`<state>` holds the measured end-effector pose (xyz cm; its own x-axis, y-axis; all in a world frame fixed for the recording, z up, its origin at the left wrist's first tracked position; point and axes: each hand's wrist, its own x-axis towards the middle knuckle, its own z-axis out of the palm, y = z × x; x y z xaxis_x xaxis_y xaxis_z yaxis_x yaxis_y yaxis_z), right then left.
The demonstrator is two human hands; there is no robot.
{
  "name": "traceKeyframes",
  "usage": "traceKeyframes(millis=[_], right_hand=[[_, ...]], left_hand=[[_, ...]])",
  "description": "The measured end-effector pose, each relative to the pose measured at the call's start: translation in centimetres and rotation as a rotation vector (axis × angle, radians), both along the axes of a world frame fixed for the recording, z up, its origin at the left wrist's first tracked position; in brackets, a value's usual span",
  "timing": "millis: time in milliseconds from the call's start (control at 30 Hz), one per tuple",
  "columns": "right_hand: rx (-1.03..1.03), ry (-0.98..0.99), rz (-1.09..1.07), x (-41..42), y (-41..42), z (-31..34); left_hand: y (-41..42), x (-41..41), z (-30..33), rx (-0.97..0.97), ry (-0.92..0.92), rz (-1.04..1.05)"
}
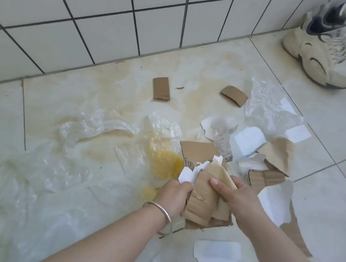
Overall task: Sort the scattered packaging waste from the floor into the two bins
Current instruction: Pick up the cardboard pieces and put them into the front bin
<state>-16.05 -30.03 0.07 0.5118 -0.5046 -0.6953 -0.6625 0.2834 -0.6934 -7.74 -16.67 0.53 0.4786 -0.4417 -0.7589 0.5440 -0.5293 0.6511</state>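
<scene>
Left hand (174,193) and right hand (236,196) fingers both grasp the cardboard bundle (203,202) between them.

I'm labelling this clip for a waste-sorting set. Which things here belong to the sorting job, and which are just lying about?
Part of the job:
- cardboard bundle, gripped by left hand and right hand
- two cardboard pieces near the wall
- clear plastic film
- yellow netting
- white paper scrap

Just lying about:
- sneakers in the corner
- bracelet on the left wrist
</scene>
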Motion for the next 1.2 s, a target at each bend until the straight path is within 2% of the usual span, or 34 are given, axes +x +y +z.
traceKeyframes(millis=[133,333,500,600,833,1000,1100,1200], right_hand=[[-0.056,0.025,-0.044,-2.1,1.7,1.5],[-0.159,0.063,-0.16,-5.3,3.3,1.5],[-0.126,0.019,-0.335,-7.9,0.8,1.9],[-0.195,0.03,-0.423,-9.2,-1.5,1.2],[-0.484,0.247,-0.279,-10.5,-5.9,-1.0],[-0.708,0.398,-0.007,-10.7,-7.4,-2.3],[-0.673,0.402,-0.082,-10.3,-7.9,-2.7],[-0.506,0.39,-0.139,-10.1,-8.8,-3.2]], left_hand=[[0.0,-2.9,0.2,-0.021,-0.074,-0.04],[-0.5,-6.1,-0.4,0.057,-0.142,0.007],[-3.7,-8.2,-0.1,0.037,-0.174,-0.047],[-6.2,-9.3,-0.2,0.03,-0.184,-0.065],[-10.3,-11.2,-2.2,0.044,-0.203,-0.097],[-11.6,-11.1,-3.6,0.105,-0.211,-0.04],[-12.0,-10.9,-4.0,0.12,-0.173,0.004],[-12.4,-10.5,-4.2,0.145,-0.157,0.021]])
